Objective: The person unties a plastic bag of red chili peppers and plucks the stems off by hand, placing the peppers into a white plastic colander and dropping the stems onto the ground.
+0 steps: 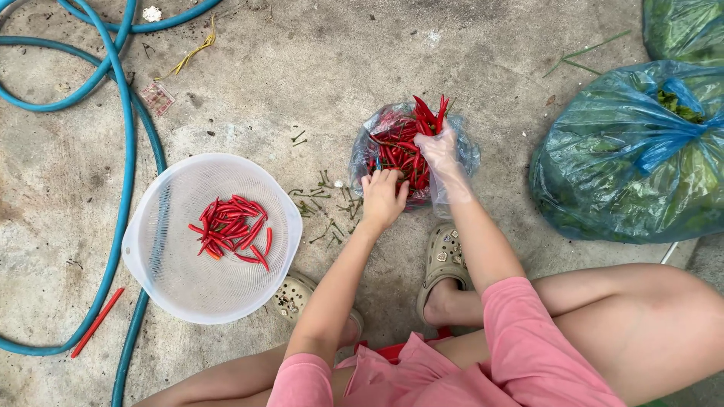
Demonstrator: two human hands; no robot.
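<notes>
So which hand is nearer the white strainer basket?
Left. The left hand is at the near edge of the chili bag, right of the strainer basket. The gloved right hand is farther right, holding chilies.

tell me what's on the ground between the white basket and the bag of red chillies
Head view: scattered green stems lie on the concrete between white basket and chilli bag.

Pink short sleeves, clear glove on right grip point(441, 154), beige clogs point(443, 260).

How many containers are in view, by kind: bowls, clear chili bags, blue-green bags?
White bowl: 1
Clear chili bag: 1
Blue-green bags: 2
Total: 4
</notes>
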